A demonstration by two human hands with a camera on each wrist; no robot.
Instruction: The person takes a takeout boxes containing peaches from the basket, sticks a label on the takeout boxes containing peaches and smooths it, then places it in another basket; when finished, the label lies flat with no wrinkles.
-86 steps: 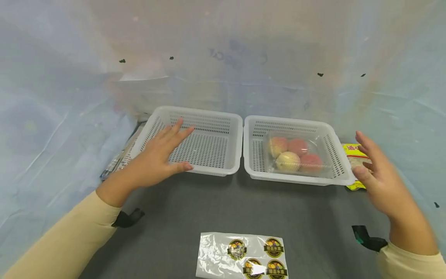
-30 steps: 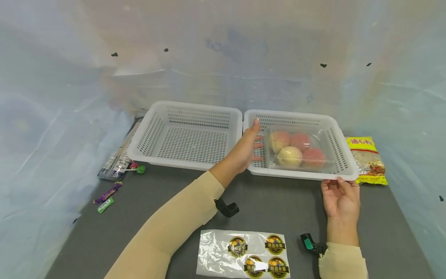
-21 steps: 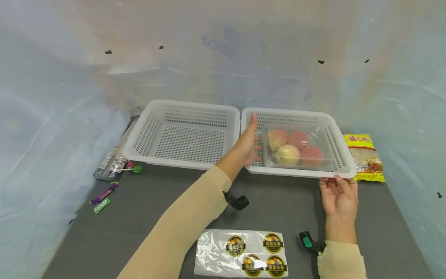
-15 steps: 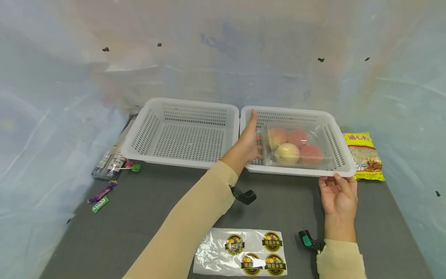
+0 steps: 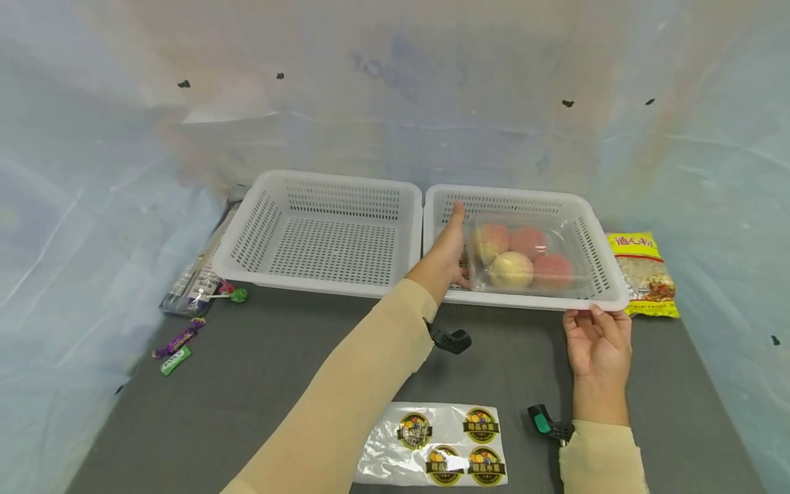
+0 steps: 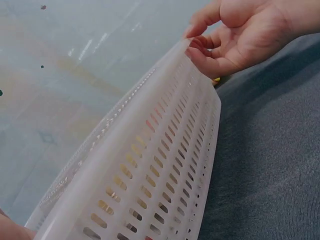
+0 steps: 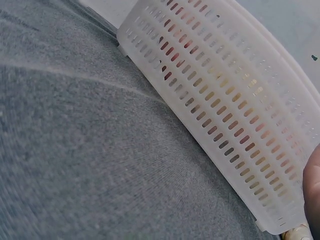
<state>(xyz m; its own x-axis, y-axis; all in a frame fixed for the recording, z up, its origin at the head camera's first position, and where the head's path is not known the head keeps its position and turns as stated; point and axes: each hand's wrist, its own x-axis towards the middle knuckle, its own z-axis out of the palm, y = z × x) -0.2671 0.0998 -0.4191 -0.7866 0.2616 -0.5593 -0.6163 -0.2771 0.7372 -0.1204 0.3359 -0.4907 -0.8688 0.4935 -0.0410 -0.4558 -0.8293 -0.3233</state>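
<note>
L hand: my left hand [image 5: 446,258] is inside the right basket [image 5: 601,255], fingers straight, flat against the clear fruit tray [image 5: 524,257]. Grip released, nothing grasped.
R hand: my right hand [image 5: 597,337] is at the basket's near-right rim, fingers curled up onto the edge w/ thumb under; grip grasping the rim.
Tray: sits in the right basket, 4 peaches in it, lid on.
Left basket: left basket [image 5: 247,233] touching the right one, side by side at back of bench [image 5: 259,384].
Near me: sticker sheet [image 5: 438,453] on bench.
Far right: yellow bag [image 5: 644,274] just beside the basket.
Far left: candies [image 5: 179,343], lollipop [image 5: 231,295].
</note>
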